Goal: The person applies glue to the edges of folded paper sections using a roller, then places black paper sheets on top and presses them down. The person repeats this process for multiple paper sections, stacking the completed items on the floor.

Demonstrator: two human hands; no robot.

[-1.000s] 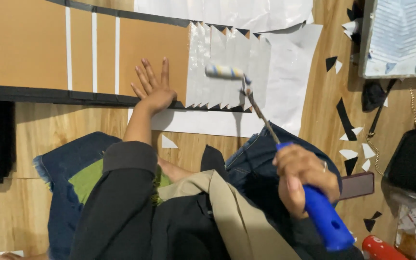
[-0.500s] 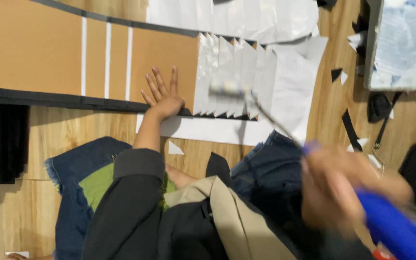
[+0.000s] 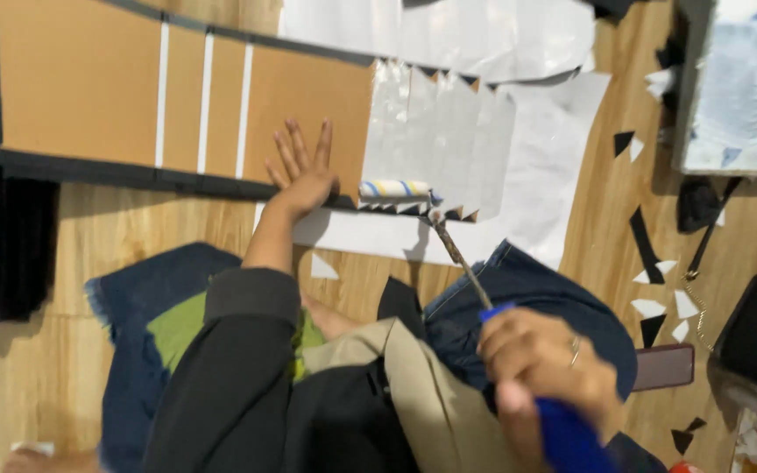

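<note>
Paint roller [image 3: 394,188], small striped sleeve, thin metal shaft, blue handle gripped by right hand [image 3: 541,368], left hand [image 3: 302,175] spread flat on brown board [image 3: 81,88]

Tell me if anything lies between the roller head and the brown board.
Nothing visible does. The roller head sits on the white sheet right beside the brown board; the left hand presses the board just next to it.

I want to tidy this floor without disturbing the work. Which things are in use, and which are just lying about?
In use: paint roller, blue grip in right hand; brown board under left hand; white sheets.

Lying about: black and white paper scraps; phone.
</note>
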